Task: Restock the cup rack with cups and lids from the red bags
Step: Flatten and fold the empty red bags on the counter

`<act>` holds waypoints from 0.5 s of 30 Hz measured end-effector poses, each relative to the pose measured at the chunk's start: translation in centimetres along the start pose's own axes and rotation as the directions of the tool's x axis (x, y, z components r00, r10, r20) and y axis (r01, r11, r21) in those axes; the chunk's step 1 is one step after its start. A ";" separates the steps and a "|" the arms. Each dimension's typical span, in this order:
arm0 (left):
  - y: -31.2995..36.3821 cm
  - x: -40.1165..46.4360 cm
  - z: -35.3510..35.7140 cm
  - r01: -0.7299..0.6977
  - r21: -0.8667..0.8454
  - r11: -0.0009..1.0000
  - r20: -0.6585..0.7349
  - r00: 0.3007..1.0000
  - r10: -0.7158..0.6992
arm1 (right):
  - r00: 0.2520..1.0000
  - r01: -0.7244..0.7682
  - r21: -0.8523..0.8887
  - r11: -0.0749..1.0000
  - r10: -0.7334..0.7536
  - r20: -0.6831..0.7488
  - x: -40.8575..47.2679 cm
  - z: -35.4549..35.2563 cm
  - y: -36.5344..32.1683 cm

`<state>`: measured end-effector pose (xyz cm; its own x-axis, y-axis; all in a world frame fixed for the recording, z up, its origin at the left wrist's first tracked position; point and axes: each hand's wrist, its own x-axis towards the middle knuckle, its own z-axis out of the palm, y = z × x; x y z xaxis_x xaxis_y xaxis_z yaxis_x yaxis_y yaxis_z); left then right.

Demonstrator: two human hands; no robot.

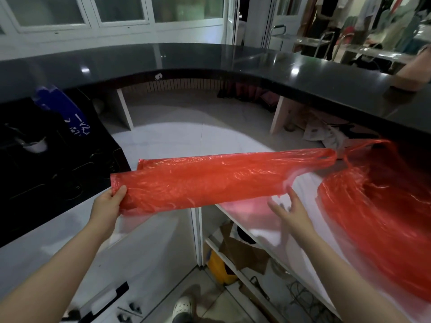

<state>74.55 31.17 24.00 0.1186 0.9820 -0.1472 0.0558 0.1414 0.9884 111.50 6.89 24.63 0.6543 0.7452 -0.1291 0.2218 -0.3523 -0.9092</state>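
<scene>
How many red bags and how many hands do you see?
Red bags: 2, a long bag held out flat and a blurred bag at the right.
Hands: 2, the left hand pinching the long bag's end, the right hand open beside it.
Total: 4

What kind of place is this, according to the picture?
Probably the staff side of a shop or drinks counter: a long curved black countertop, open storage shelves beneath it, and clothes hanging on racks beyond. The left hand holds a red bag.
</scene>
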 end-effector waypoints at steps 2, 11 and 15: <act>0.2 0.5 0.2 0.002 0.008 1.000 0.004 1.000 -0.002 | 0.999 0.048 0.016 0.999 -0.048 0.011 1.5 0.2 -1.1; 0.7 2.2 2.3 -0.092 0.190 0.977 -0.061 0.993 0.105 | 0.995 0.064 -0.004 0.998 -0.064 -0.082 5.4 0.4 -1.5; 0.7 3.3 3.9 -0.087 0.224 0.971 -0.033 0.995 0.097 | 0.990 -0.007 -0.259 0.966 -0.029 -0.135 7.0 0.2 0.2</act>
<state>78.86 34.00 24.02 0.0909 0.9946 -0.0492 0.2661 0.0234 0.9637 116.01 12.15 23.49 0.7394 0.6716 -0.0481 0.3969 -0.4924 -0.7747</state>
